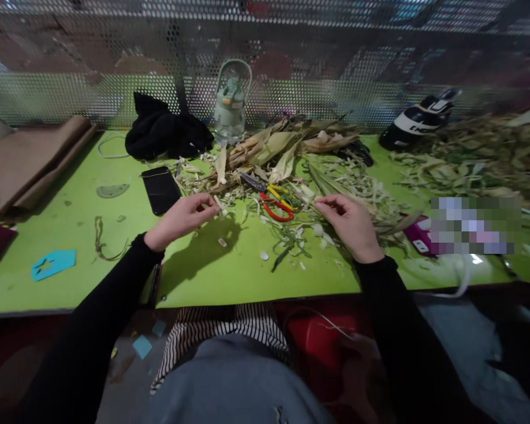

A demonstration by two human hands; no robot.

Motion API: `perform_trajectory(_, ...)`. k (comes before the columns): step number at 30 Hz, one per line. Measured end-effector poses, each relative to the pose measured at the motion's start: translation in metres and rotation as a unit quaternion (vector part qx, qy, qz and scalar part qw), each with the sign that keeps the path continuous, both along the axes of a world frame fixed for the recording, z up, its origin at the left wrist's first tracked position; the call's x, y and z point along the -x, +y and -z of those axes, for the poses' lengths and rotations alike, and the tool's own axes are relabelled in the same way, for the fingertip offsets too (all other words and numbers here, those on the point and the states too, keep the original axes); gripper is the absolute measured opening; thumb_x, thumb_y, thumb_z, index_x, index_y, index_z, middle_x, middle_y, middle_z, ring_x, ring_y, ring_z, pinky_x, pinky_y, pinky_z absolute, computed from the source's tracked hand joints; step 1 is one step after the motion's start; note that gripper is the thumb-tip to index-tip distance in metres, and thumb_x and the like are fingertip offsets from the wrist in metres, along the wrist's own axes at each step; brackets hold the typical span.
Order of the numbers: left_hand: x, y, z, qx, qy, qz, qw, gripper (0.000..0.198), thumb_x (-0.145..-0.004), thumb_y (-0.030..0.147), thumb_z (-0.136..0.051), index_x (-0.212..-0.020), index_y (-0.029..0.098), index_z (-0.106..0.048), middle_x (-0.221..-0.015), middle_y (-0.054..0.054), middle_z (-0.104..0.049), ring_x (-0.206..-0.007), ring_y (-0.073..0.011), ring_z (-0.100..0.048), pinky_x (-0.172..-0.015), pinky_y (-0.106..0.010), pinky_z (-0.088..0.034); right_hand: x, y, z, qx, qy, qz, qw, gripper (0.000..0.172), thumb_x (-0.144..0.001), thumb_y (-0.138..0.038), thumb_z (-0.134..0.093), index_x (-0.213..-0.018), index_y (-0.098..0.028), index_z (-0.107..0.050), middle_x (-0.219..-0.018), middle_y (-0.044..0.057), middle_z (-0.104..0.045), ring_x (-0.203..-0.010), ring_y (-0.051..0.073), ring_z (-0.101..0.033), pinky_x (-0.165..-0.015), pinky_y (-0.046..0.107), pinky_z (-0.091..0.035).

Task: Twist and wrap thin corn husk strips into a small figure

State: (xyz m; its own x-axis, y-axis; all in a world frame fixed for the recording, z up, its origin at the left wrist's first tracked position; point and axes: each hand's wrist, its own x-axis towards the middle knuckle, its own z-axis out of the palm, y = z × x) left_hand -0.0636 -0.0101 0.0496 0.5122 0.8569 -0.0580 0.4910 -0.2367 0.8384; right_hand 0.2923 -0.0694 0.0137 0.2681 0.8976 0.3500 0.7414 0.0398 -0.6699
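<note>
My left hand (189, 217) is closed in a pinch above the green table (247, 277), with a small pale piece of husk (221, 205) at its fingertips. To the right, my right hand (348, 222) is also pinched, beside the scattered husk scraps; whatever it holds is too small to make out. Between the hands lie scissors with red handles (277, 211) and a tool with yellow handles (281, 191), both on the scraps. A heap of dry corn husks (269, 147) sits behind them.
A black phone (161, 191) lies left of the scraps. Behind stand a clear bottle (230, 112) and a black cloth (165, 132). A black and white bottle (413, 125) leans at back right, near more husks (477, 153). Brown paper (35, 165) lies far left.
</note>
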Motion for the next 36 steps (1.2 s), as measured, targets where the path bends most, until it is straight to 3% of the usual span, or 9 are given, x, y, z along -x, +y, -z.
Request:
perform_trajectory(4, 0.026, 0.004, -0.017, 0.055, -0.057, -0.010, 0.997, 0.028, -0.086, 0.045, -0.061, -0.085, 0.017, -0.062, -0.076, -0.001, -0.056, -0.066, -0.0102, -0.048, -0.060, -0.021, -0.039, 0.000, -0.011, -0.013, 0.034, -0.080, -0.034, 0.996, 0.023, -0.087, -0.044, -0.063, -0.087, -0.023, -0.072, -0.079, 0.005, -0.068, -0.062, 0.018, -0.054, -0.059, 0.032, -0.040)
perform_trajectory(9, 0.029, 0.001, -0.022, 0.089, 0.002, 0.049, 0.995, 0.030, -0.086, 0.047, -0.061, -0.089, 0.017, -0.062, -0.085, -0.001, -0.061, -0.070, -0.0105, -0.049, -0.063, -0.022, -0.038, -0.004, -0.023, -0.014, 0.139, -0.191, -0.114, 0.965, 0.025, -0.084, -0.044, -0.060, -0.084, -0.022, -0.071, -0.091, 0.010, -0.071, -0.076, 0.024, -0.063, -0.069, 0.035, -0.046)
perform_trajectory(15, 0.020, 0.001, -0.015, 0.086, 0.088, 0.129, 0.984, 0.030, -0.089, 0.046, -0.055, -0.087, 0.017, -0.061, -0.078, 0.001, -0.057, -0.070, -0.0112, -0.050, -0.065, -0.023, -0.038, -0.005, -0.027, -0.017, 0.123, -0.082, -0.033, 0.988, 0.026, -0.089, -0.048, -0.053, -0.092, -0.024, -0.064, -0.085, 0.008, -0.071, -0.070, 0.023, -0.063, -0.063, 0.034, -0.045)
perform_trajectory(21, 0.022, 0.006, -0.007, 0.042, 0.159, 0.177, 0.970, 0.037, -0.091, 0.050, -0.048, -0.087, 0.017, -0.064, -0.075, 0.001, -0.055, -0.068, -0.0119, -0.047, -0.063, -0.024, -0.036, 0.001, -0.032, -0.023, 0.217, -0.193, -0.016, 0.957, 0.040, -0.083, -0.059, -0.060, -0.064, -0.024, -0.056, -0.063, 0.006, -0.063, -0.056, 0.020, -0.053, -0.056, 0.033, -0.034)
perform_trajectory(23, 0.022, 0.008, -0.003, 0.025, 0.167, 0.186, 0.968, 0.038, -0.092, 0.050, -0.047, -0.088, 0.017, -0.065, -0.077, 0.000, -0.058, -0.069, -0.0121, -0.048, -0.064, -0.025, -0.036, 0.005, -0.032, -0.021, 0.213, -0.143, -0.036, 0.966, 0.038, -0.081, -0.058, -0.063, -0.065, -0.024, -0.057, -0.063, 0.004, -0.063, -0.058, 0.019, -0.053, -0.057, 0.032, -0.035)
perform_trajectory(26, 0.021, 0.011, 0.003, 0.019, 0.168, 0.196, 0.966, 0.041, -0.092, 0.052, -0.046, -0.093, 0.017, -0.068, -0.081, -0.001, -0.062, -0.072, -0.0133, -0.052, -0.067, -0.025, -0.037, 0.012, -0.027, -0.022, 0.153, 0.083, -0.061, 0.983, 0.034, -0.077, -0.056, -0.068, -0.082, -0.024, -0.062, -0.075, 0.002, -0.068, -0.064, 0.016, -0.056, -0.059, 0.029, -0.040)
perform_trajectory(30, 0.017, 0.013, 0.010, 0.017, 0.164, 0.206, 0.964, 0.038, -0.091, 0.048, -0.048, -0.096, 0.017, -0.068, -0.089, -0.003, -0.067, -0.079, -0.0144, -0.056, -0.073, -0.025, -0.040, 0.027, -0.014, -0.026, 0.107, 0.298, -0.068, 0.946, 0.041, -0.067, -0.054, -0.078, -0.086, -0.024, -0.058, -0.068, -0.003, -0.064, -0.054, 0.010, -0.048, -0.051, 0.024, -0.035)
perform_trajectory(33, 0.011, 0.012, 0.013, 0.002, 0.170, 0.217, 0.961, 0.037, -0.091, 0.047, -0.048, -0.096, 0.017, -0.068, -0.093, -0.004, -0.068, -0.081, -0.0143, -0.057, -0.072, -0.025, -0.040, 0.037, -0.003, -0.026, 0.118, 0.314, -0.076, 0.939, 0.043, -0.065, -0.057, -0.079, -0.083, -0.024, -0.058, -0.061, -0.004, -0.059, -0.050, 0.009, -0.043, -0.047, 0.023, -0.031)
perform_trajectory(36, 0.005, 0.010, 0.014, -0.010, 0.183, 0.249, 0.951, 0.036, -0.091, 0.048, -0.048, -0.094, 0.017, -0.067, -0.086, -0.003, -0.067, -0.074, -0.0132, -0.055, -0.068, -0.025, -0.037, 0.040, 0.007, -0.022, 0.144, 0.218, -0.087, 0.961, 0.043, -0.073, -0.064, -0.071, -0.081, -0.023, -0.062, -0.064, -0.001, -0.062, -0.053, 0.012, -0.048, -0.051, 0.026, -0.035)
